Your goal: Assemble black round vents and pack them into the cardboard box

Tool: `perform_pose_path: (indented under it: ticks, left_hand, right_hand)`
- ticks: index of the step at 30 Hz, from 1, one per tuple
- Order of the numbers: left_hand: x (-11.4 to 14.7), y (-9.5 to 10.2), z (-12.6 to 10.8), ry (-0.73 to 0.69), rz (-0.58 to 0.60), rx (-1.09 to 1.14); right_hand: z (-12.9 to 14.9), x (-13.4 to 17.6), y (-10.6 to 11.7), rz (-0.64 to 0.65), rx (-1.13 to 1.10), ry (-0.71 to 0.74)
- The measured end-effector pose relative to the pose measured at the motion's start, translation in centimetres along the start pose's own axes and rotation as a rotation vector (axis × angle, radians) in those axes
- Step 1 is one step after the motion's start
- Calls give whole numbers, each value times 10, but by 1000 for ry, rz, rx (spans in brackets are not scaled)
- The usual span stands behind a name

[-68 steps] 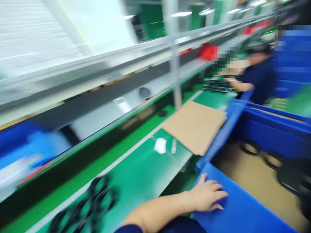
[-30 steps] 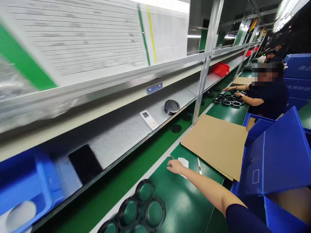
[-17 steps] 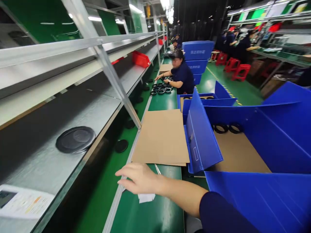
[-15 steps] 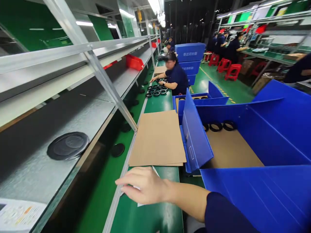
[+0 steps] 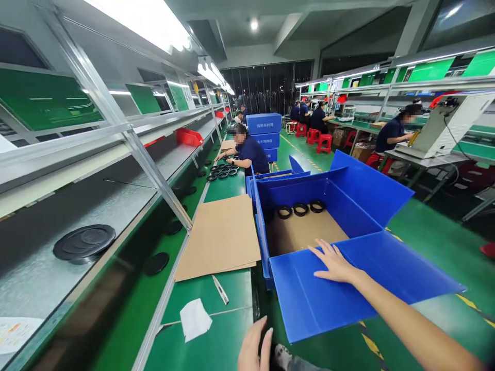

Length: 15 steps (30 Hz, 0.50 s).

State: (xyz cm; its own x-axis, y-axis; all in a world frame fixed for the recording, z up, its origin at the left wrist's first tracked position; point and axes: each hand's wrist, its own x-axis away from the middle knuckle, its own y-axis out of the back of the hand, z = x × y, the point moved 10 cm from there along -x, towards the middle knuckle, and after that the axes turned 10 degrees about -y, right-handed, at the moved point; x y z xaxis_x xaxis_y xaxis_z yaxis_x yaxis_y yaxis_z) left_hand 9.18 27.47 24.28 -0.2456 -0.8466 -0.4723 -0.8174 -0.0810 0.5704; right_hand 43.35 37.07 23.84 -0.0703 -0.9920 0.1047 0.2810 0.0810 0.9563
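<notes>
My right hand point(image 5: 335, 263) is spread, palm down, over the front flap point(image 5: 309, 293) of a blue plastic box point(image 5: 359, 206), its fingertips at the fold by the opening. Whether it presses on the flap I cannot tell. Inside the box, black rings point(image 5: 300, 209) stand in a row along the far wall on a brown cardboard base point(image 5: 309, 232). My left hand point(image 5: 255, 345) shows only in part at the bottom edge, fingers apart, nothing visible in it. It is beside the green bench edge, near a white scrap of paper point(image 5: 195, 319) and a slim pen-like tool point(image 5: 220, 289).
Cardboard sheets point(image 5: 220, 237) lie on the bench. Left of them runs a green belt with black discs point(image 5: 157, 263), below a metal shelf holding more discs point(image 5: 85, 241). A co-worker point(image 5: 247, 149) handles black rings point(image 5: 224, 171) farther along, near stacked blue boxes point(image 5: 264, 126).
My right hand has moved from above the bench, by the paper, right to the box flap. My left hand has come into view at the bottom. The view has turned right and up.
</notes>
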Motion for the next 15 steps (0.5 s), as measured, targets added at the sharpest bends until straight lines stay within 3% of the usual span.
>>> perform_pose_path:
  ticks: [1,3,8,12,15]
  left_hand:
    - [-9,-11,-12,-39,49,-1]
    - [-29,-35,-32,-108,169,-31]
    - [-86,-118,-61,-233,438,-266]
    - [-136,-192,-50,-233,551,-505]
    - [-155,-235,-23,-199,601,-581]
  right_hand:
    - [-26,1,-14,56,38,-87]
    - [-52,-3,-30,64,87,-178]
    - [-47,-22,-53,-83,118,-182]
    - [-51,-16,-52,-125,-15,-104]
    - [-60,-48,-28,-83,-162,44]
